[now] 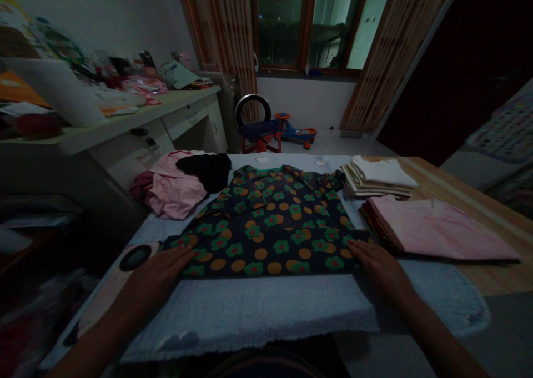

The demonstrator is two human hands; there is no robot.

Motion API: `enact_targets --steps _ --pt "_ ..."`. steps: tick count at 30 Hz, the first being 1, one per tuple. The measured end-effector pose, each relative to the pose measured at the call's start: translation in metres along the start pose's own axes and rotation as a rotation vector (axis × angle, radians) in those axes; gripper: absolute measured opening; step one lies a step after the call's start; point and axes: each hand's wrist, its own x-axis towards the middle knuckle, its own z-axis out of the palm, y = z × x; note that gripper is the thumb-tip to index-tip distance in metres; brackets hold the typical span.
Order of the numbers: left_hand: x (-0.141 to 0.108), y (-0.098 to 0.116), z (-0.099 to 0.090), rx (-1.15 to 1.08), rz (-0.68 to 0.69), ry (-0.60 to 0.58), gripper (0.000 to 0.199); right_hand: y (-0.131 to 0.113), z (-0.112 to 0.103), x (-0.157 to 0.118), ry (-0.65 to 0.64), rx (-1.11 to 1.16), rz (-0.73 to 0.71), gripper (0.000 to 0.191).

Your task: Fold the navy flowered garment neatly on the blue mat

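Note:
A dark garment with green flowers and orange dots [275,222] lies spread on a light blue cloth [266,303]. My left hand [164,264] rests flat on its lower left corner, fingers stretched out. On the lower right corner lies my right hand [377,264], palm down with the fingers extended. Neither hand is closed around the fabric. The garment's near edge runs fairly straight between both hands.
Pink folded clothes [441,228] and a stack of pale folded clothes [378,178] lie at the right. Crumpled pink [177,189] and black clothes [208,170] sit at the back left. A cluttered desk [120,117] stands at the left, with a red stool [262,144] beyond.

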Motion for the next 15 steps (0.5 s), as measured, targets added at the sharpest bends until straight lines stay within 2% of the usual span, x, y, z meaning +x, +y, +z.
enact_targets --steps 5,11,15 --pt "-0.001 0.002 0.002 0.003 -0.066 -0.046 0.052 -0.003 0.008 -0.005 -0.013 0.022 0.034 0.057" --pt "-0.002 -0.009 -0.009 0.063 -0.013 0.000 0.051 0.004 0.003 -0.009 -0.033 0.089 0.037 0.060" --pt "-0.007 -0.016 -0.004 0.076 -0.008 -0.034 0.051 0.002 -0.002 -0.014 -0.092 0.137 0.045 0.060"
